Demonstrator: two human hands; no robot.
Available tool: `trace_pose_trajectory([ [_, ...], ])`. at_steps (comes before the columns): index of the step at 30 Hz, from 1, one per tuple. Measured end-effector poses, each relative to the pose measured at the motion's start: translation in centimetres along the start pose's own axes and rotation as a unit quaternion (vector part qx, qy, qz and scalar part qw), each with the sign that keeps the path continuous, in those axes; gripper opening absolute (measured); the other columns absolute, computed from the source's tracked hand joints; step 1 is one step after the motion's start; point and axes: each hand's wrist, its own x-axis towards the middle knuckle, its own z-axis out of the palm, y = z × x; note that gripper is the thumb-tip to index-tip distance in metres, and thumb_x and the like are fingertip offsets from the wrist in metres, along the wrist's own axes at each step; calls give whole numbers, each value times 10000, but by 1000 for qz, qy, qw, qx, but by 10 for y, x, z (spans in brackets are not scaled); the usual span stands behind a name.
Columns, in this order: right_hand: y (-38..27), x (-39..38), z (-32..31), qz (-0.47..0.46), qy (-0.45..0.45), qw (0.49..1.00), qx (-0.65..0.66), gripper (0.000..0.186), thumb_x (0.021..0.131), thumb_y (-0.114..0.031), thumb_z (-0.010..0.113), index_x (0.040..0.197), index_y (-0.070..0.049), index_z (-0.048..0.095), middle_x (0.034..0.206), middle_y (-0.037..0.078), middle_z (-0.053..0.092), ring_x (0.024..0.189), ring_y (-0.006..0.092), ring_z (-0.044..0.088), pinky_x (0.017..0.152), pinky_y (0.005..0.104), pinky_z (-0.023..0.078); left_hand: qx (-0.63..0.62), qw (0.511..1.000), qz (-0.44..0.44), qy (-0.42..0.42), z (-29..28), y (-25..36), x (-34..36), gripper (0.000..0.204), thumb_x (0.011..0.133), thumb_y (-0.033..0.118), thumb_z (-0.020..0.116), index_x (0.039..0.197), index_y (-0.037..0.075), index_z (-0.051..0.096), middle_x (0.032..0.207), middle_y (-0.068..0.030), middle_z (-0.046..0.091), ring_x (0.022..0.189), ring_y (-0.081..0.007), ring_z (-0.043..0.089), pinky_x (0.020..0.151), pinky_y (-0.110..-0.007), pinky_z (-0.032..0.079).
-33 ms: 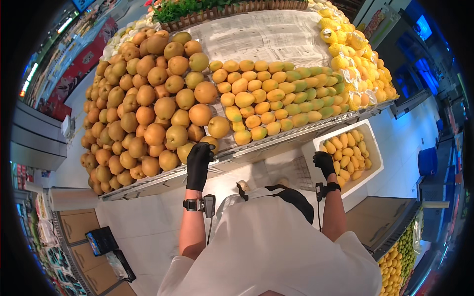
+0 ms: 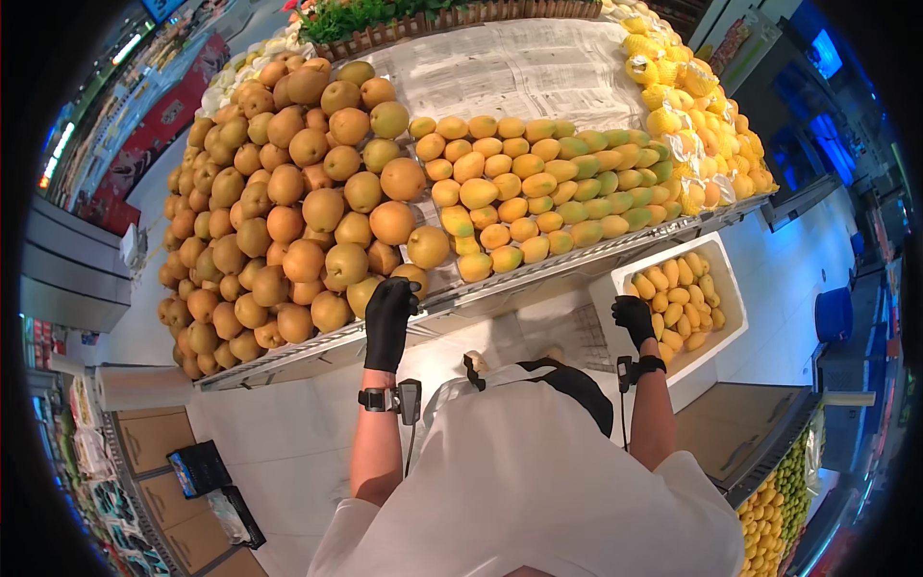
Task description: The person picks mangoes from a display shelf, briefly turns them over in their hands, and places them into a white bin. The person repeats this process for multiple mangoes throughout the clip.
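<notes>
My left hand (image 2: 389, 317), in a black glove, has curled fingers at the front edge of the display, against the lowest brown-orange pears (image 2: 344, 263); what it holds, if anything, is hidden. Right of the pears lie rows of yellow-green mangoes (image 2: 534, 185). My right hand (image 2: 635, 317), also gloved, is closed beside the left rim of a white foam box (image 2: 731, 298) of yellow mangoes (image 2: 678, 293); I cannot make out what is in its fingers.
Yellow net-wrapped fruit (image 2: 663, 120) fills the display's right end, beside newspaper lining (image 2: 510, 62). Greenery with a wooden fence (image 2: 452, 14) tops it. Below are cartons (image 2: 159, 442), black trays (image 2: 197, 469), another fruit stand (image 2: 769, 519) and a blue bin (image 2: 833, 314).
</notes>
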Motion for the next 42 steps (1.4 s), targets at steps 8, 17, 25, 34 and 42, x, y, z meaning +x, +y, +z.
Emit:
trace_pose_trajectory([
  [8,-22,5,-23,-18,-31,999,12,214,830,-112,603,1024,-24,626,803,62,657,638,149,627,545,253,504,2,999,34,24,-12,7,-7,172,934,148,519,1026,7,558,892,-78,629,685,-106,519,637,-242,435],
  [17,-119,41,-20,-172,-68,974,-127,151,815,-88,598,926,-2,653,672,53,614,546,124,565,511,238,449,-23,998,8,54,-2,5,-2,181,934,157,526,1024,4,563,896,-92,635,688,-117,541,641,-251,450],
  [25,-251,87,58,-296,-204,928,-100,155,864,-157,618,936,-20,631,740,15,609,644,70,553,587,218,446,-10,993,23,112,25,4,1,185,936,158,520,1014,-4,561,893,-78,625,691,-108,528,643,-244,438],
  [34,-354,130,196,-406,-302,829,-237,222,832,-230,633,957,-47,645,845,43,652,779,117,576,744,276,479,11,978,55,200,54,2,-8,175,923,148,524,971,-12,577,851,-61,611,667,-100,515,621,-231,422],
  [42,-385,173,318,-469,-373,689,-407,498,789,-325,632,1190,-47,533,1182,179,579,1091,317,558,940,378,445,26,960,59,274,74,-7,-29,177,903,150,546,948,-17,579,818,-77,605,646,-111,513,602,-234,423],
])
